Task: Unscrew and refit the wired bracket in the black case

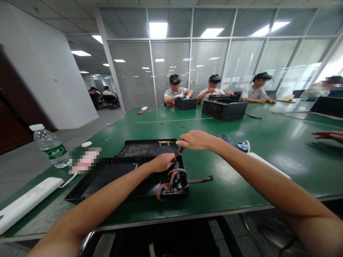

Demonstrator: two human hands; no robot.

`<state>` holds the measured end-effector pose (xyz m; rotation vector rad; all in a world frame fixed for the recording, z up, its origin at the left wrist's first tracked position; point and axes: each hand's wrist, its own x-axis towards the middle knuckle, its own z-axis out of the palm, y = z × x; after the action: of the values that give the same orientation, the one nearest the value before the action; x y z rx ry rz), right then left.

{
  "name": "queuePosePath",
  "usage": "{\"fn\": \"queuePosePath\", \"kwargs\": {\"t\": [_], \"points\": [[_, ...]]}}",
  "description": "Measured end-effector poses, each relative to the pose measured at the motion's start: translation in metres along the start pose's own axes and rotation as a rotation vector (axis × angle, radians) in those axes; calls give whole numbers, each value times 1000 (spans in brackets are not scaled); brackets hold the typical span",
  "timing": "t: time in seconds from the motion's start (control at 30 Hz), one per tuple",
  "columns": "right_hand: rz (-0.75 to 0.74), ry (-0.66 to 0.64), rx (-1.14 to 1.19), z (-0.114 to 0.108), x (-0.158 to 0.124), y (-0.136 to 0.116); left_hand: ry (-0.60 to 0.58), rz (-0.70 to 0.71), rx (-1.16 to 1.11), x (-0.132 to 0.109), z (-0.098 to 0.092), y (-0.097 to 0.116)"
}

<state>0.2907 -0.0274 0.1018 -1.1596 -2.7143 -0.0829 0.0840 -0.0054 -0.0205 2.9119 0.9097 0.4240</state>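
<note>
Up over the far right corner of the black case (107, 178), the right hand (197, 140) is closed round the orange handle of a screwdriver (181, 150), tool angled down and left into the case; the left hand (160, 162) sits just below it, fingers curled right at the tip end, touching the case's edge, though honestly can't tell if it's pinching anything or just steadying. The case lies flat on the green table (227, 185), near the front edge; a bundle of striped ribbon cables (171, 182) loops up out of its right corner, and one thin lead trails off to the right over the table. Just behind it lies a flat black panel (147, 147). Off to the left stand a water bottle (50, 144) and a long white bar (26, 201); someone else's hand (328, 135) pokes in from the right edge. Across the table, co-workers sit with black boxes (223, 108) of their own.
</note>
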Motion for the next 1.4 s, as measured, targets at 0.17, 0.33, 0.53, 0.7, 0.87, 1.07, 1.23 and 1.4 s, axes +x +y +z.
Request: {"fn": "queuePosePath", "kwargs": {"t": [0.17, 0.33, 0.53, 0.7, 0.87, 1.07, 1.23, 1.4], "points": [[-43, 26, 117, 4, 3, 5, -5, -5, -3, -1, -1, 0], [109, 205, 547, 32, -2, 51, 38, 29, -46, -3, -5, -6], [424, 662, 1525, 92, -22, 122, 82, 53, -36, -3, -23, -22], [456, 646, 1717, 107, -24, 124, -116, 98, 37, -19, -45, -35], [400, 559, 1768, 100, -14, 90, -175, 58, 89, -48, -48, -39], [388, 534, 1912, 85, -7, 56, -127, 26, 116, -64, -66, -47], [159, 485, 1349, 75, -23, 12, -123, -108, 172, -55, -69, -80], [-167, 171, 257, 91, -66, -62, -363, -263, -60, -43, -61, -107]]}}
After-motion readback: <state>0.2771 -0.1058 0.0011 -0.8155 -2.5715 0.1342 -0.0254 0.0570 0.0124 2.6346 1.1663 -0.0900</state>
